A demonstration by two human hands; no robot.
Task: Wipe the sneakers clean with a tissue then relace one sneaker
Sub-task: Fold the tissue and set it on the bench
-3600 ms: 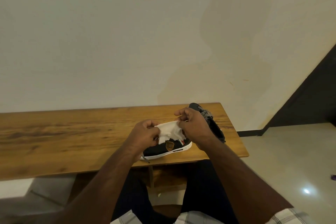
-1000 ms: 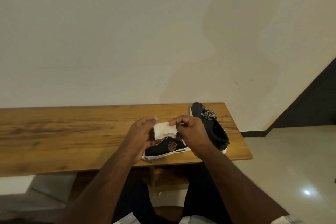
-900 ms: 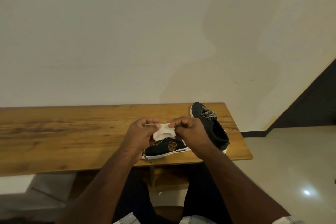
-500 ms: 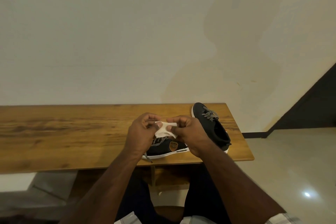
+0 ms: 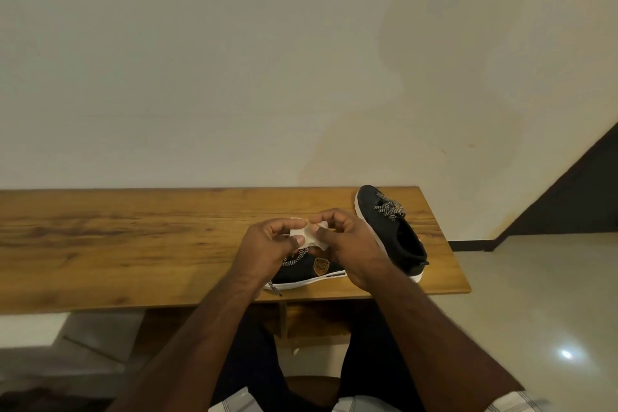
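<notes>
Both hands hold a small folded white tissue (image 5: 309, 237) above the wooden table (image 5: 133, 244). My left hand (image 5: 267, 249) pinches its left side and my right hand (image 5: 347, 244) pinches its right side. Below the hands a black sneaker with a white sole and an orange badge (image 5: 311, 273) lies near the table's front edge, partly hidden. A second black sneaker with striped laces (image 5: 391, 231) stands to the right, toe pointing away from me.
The table's right edge (image 5: 448, 244) is close to the second sneaker, with pale tiled floor (image 5: 535, 311) beyond. A plain wall rises behind the table. My legs are under the front edge.
The tissue has gone from a wide sheet to a small folded wad between my fingers. My hands have drawn closer together. The sneakers have not moved.
</notes>
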